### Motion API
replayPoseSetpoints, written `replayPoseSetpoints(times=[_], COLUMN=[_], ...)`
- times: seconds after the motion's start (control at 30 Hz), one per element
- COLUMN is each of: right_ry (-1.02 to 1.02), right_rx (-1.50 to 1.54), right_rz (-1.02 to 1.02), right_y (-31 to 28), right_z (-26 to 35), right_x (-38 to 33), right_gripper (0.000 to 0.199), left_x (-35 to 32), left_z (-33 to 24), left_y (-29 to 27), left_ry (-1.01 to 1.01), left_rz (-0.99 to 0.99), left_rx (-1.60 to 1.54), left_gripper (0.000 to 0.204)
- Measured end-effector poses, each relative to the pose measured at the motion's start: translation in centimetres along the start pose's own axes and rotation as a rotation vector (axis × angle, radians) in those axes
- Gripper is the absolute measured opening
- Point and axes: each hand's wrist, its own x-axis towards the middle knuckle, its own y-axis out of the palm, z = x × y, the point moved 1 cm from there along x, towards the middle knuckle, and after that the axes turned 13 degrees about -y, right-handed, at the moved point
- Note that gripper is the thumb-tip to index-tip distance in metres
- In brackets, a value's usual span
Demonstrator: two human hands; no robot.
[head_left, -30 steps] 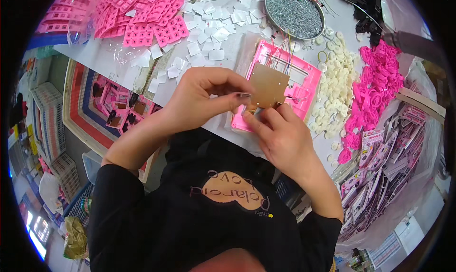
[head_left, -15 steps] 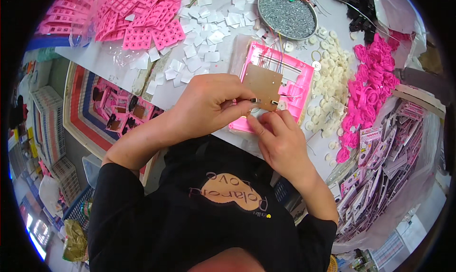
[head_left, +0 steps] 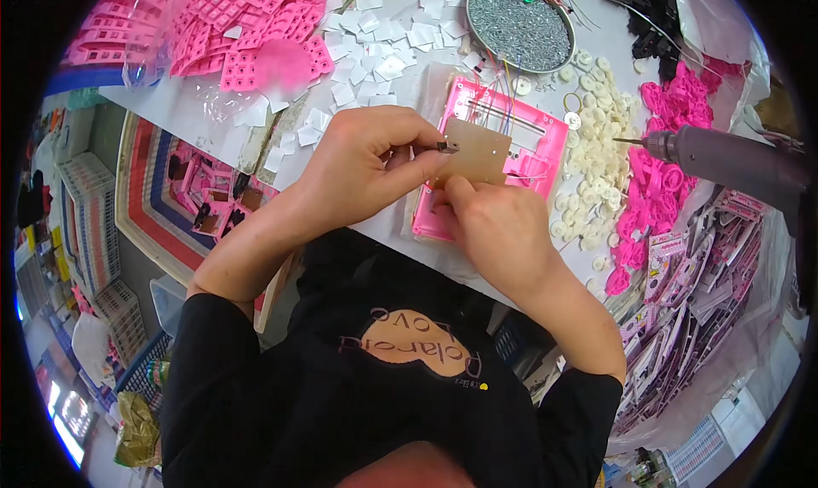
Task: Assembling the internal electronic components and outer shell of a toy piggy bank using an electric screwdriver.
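Note:
A brown circuit board (head_left: 480, 152) lies tilted over an open pink plastic housing (head_left: 545, 147), with thin wires (head_left: 503, 83) running from its far side. My left hand (head_left: 371, 152) pinches the board's left edge, at a small black-and-metal part (head_left: 446, 147). My right hand (head_left: 503, 228) is closed at the near edge, its index finger over the board's surface; its other fingertips are hidden beneath the hand. Behind the housing stands a round tin of small metal screws (head_left: 520, 28).
A grey electric screwdriver (head_left: 724, 152) hangs at the right, bit pointing left. White round parts (head_left: 596, 139), pink strap-like pieces (head_left: 669, 173) and a bag of printed pink pieces (head_left: 690, 309) lie right. White squares (head_left: 371, 58) and pink keypad panels (head_left: 256, 28) lie left; a striped basket (head_left: 141, 207) stands below.
My left hand has moved slightly up and left along the board. My right hand has turned, its index finger now over the board. The screwdriver has swung further into view.

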Motion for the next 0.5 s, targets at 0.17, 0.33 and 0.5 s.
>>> replayPoseSetpoints(times=[0.17,0.33,0.5], right_ry=[0.039,0.037,-0.148], right_rx=[-0.014,0.171,0.161], right_rz=[-0.001,-0.307,-0.647], right_y=[0.2,-1.8,-3.3], right_z=[0.0,0.1,-0.5], right_x=[0.2,-1.1,-0.6], right_gripper=[0.020,0.019,0.032], left_x=[0.0,-0.1,0.4], left_z=[0.1,-0.2,-1.2], left_y=[0.0,0.1,1.0], left_ry=[0.004,0.060,0.161], left_rz=[0.019,0.017,0.076], left_rx=[-0.001,0.061,0.193], left_gripper=[0.011,0.011,0.010])
